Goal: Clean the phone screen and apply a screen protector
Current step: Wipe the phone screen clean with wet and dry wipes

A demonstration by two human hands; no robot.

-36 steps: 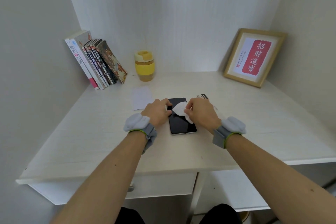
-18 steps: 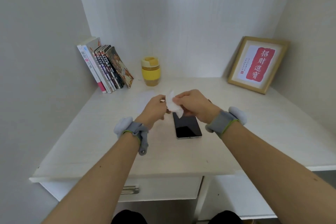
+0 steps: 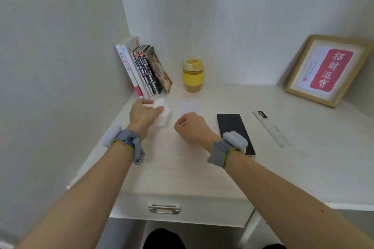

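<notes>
A black phone [image 3: 232, 127] lies screen up on the white desk [image 3: 202, 168], its near end partly hidden by my right wrist band. My left hand [image 3: 144, 114] holds a crumpled white wipe [image 3: 163, 113] low over the desk, left of the phone and near the books. My right hand [image 3: 192, 128] hovers between the wipe and the phone with fingers curled and nothing visible in it. A pale thin sheet [image 3: 187, 105] lies flat just beyond my right hand. A long narrow clear strip with a black tab [image 3: 268, 127] lies right of the phone.
Several books [image 3: 142, 70] lean in the back left corner. A yellow lidded cup [image 3: 193, 75] stands next to them. A framed red-and-white print [image 3: 325, 70] leans on the right wall. A drawer with a metal handle [image 3: 164, 208] sits under the desk's front edge.
Both hands left the phone. The wipe passed from my right hand to my left and moved left toward the books. The camera view swung left.
</notes>
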